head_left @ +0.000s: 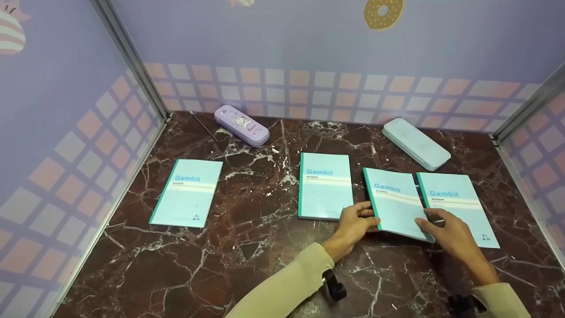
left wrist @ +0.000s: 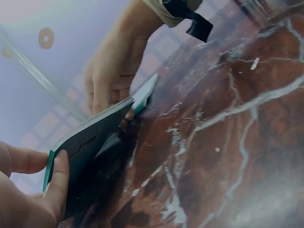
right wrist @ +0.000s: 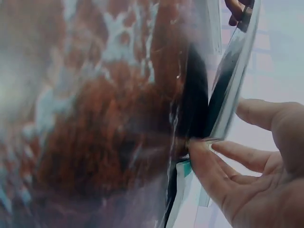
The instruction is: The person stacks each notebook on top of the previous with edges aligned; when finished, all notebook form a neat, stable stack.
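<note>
Both hands hold one pale-blue notebook (head_left: 395, 203) with a green spine, marked "Gambit", raised off the table and tilted. On its spine side, my left hand (head_left: 353, 227) pinches the lower corner between thumb and fingers, as the left wrist view also shows. The opposite lower edge is gripped by my right hand (head_left: 450, 229), thumb on the cover and fingers underneath in the right wrist view. Just to the left lies a matching notebook (head_left: 325, 185), close to the left fingers. Another matching notebook (head_left: 463, 207) lies at the right, partly covered by the right hand.
A fourth notebook (head_left: 186, 193) lies at the far left of the marble table (head_left: 247, 260). Toward the back wall are a purple pencil case (head_left: 242, 125), a thin dark pencil (head_left: 203, 125) and a pale-blue case (head_left: 416, 144). Patterned panels stand around the back and sides.
</note>
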`<action>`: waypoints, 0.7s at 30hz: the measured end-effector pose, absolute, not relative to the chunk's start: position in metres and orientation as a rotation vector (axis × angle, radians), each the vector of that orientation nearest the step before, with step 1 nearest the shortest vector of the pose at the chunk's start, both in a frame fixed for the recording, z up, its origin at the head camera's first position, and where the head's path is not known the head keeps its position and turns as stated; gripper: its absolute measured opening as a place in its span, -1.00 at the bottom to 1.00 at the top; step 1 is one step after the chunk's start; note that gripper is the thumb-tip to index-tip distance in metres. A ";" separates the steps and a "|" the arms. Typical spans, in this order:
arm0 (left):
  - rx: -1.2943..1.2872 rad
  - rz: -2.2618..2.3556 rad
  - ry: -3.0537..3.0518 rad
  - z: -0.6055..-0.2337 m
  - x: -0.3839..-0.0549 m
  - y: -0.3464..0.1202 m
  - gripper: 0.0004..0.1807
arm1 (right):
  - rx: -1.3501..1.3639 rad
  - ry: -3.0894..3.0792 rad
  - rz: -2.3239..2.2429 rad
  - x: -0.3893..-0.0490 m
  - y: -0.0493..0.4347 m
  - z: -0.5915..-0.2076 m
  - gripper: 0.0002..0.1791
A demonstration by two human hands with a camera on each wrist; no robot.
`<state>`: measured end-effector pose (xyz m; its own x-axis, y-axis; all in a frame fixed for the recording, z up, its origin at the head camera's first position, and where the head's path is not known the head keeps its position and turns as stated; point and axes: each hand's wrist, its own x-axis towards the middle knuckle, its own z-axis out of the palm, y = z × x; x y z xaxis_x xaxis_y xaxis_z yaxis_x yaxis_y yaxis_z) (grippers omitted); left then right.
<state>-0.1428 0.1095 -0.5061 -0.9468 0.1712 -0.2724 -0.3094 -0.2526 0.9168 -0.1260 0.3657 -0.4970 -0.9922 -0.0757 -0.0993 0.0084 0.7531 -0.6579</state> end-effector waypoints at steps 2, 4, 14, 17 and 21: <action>-0.167 2.298 1.670 -0.504 -0.144 0.108 -0.44 | -0.050 2.807 -1.072 -0.127 0.367 -0.496 -0.26; -0.158 2.319 1.665 -0.502 -0.145 0.107 -0.45 | -0.062 2.775 -1.102 -0.128 0.369 -0.495 -0.29; -0.050 2.296 1.792 -0.498 -0.149 0.091 -0.56 | -0.137 2.700 -1.278 -0.128 0.373 -0.488 -0.35; -0.060 2.286 1.838 -0.499 -0.151 0.086 -0.57 | -0.173 2.714 -1.352 -0.128 0.369 -0.490 -0.37; -0.022 2.263 1.893 -0.498 -0.152 0.077 -0.56 | -0.271 2.740 -1.429 -0.126 0.361 -0.495 -0.46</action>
<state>-0.1524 0.0767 -0.4982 -0.9817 0.1359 -0.1333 -0.1552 -0.1660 0.9738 -0.1257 0.3612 -0.4946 -0.9839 -0.1727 0.0457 -0.1363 0.5607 -0.8167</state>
